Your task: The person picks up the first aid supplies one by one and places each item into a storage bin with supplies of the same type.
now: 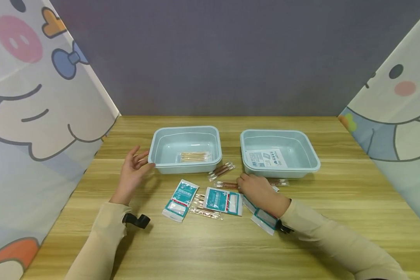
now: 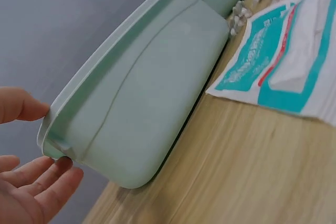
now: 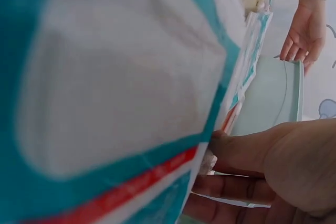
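My left hand (image 1: 132, 173) is at the left corner of a pale blue plastic basin (image 1: 180, 170), its thumb and fingertips touching the rim (image 2: 79, 77). Inside that basin lies a clear pack of wooden cotton swabs (image 1: 195, 156). In front of the right basin (image 1: 283, 172), my right hand (image 1: 260, 192) pinches a clear-wrapped pack of brown cotton swabs (image 1: 226, 185), whose middle the fingers hide. Beneath the right wrist is a teal-and-white packet (image 1: 266, 219), which fills much of the right wrist view. A flat white printed packet (image 1: 266, 158) lies in the right basin.
Another pack of brown swabs (image 1: 221, 171) lies between the basins. Nearer the front are two teal-and-white packets, a left one (image 1: 181, 200) and a middle one (image 1: 224, 201), with packs of wooden swabs (image 1: 205, 212) between and partly under them. A grey panel (image 1: 227, 58) stands behind the wooden table (image 1: 196, 252).
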Demonstrator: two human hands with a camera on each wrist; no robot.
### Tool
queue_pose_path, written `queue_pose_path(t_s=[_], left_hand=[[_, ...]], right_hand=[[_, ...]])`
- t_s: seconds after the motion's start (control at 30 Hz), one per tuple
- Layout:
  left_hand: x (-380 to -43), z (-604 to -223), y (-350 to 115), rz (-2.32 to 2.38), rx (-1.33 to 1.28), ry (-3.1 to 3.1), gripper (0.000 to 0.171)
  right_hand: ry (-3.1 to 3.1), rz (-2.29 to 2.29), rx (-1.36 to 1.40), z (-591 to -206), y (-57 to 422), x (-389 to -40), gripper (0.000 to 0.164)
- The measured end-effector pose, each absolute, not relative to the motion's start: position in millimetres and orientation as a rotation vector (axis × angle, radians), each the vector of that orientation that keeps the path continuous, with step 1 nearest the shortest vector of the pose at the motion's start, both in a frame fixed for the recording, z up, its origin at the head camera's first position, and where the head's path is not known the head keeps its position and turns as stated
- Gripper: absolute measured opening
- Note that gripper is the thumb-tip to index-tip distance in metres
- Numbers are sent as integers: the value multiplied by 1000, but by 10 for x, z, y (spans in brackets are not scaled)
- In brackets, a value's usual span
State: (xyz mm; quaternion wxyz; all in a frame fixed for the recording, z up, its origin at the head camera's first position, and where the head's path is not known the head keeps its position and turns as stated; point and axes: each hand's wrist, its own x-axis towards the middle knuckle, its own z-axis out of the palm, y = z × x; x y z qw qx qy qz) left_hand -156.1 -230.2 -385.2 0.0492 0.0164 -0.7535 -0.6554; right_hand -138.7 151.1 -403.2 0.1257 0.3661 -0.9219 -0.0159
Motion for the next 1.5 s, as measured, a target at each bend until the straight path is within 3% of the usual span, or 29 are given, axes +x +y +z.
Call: queue_pose_path(t_s=[0.33,0.83,1.5], left_hand=[[-1557,-3875,-2335,-2123,71,-2211,83],[-1560,-3899,-2344,-2178,93,-2168,84],[-1557,-3913,-2339,-2193,81,-2147,82]], right_hand=[[-2726,-31,1108,-3994,1513,-1414,9],[-2693,131,1095,-3859,1563,-1383,13],[-2608,319,1235,-3377,1565,-1431,5]])
